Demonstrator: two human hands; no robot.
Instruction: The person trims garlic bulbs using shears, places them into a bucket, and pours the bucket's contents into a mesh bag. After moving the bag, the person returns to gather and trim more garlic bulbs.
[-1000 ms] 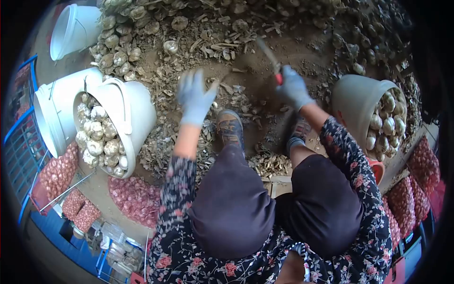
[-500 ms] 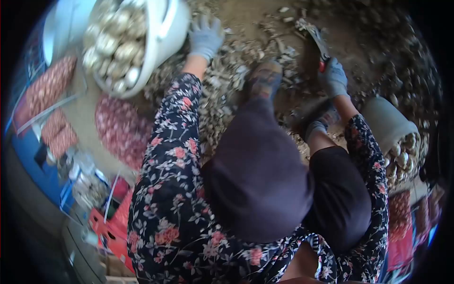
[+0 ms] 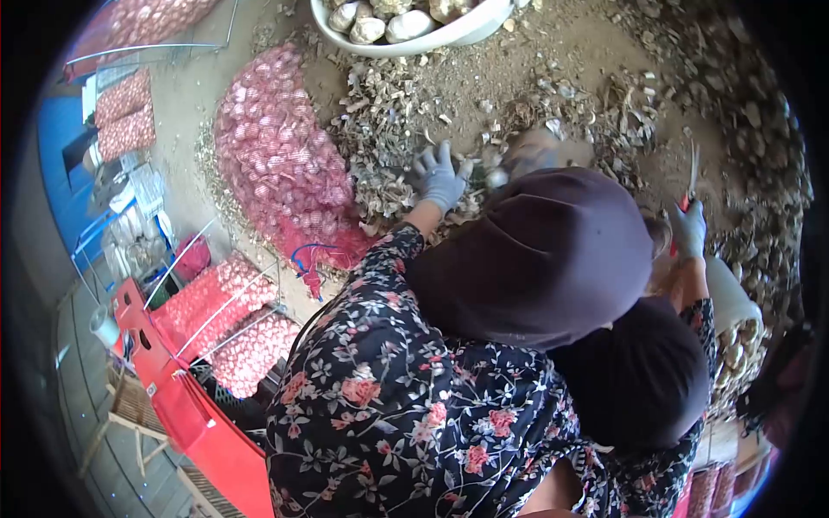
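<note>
The left hand (image 3: 439,177) is pressing spread fingers into the husk litter (image 3: 380,173), while the right hand (image 3: 688,229) is gripping shears (image 3: 691,177) blade-up, clear of the knees.

No legible text, label, brand, number or sign was found anywhere in the head view. Surfaces checked: red mesh sacks (image 3: 281,164), white bucket (image 3: 414,30), red crates (image 3: 186,406). All were unmarked.

My left hand (image 3: 439,177) wears a matt knit glove (grey cloth). Dry, papery husks (image 3: 380,173) look rough; the mesh sack (image 3: 281,160) is red netting.
</note>
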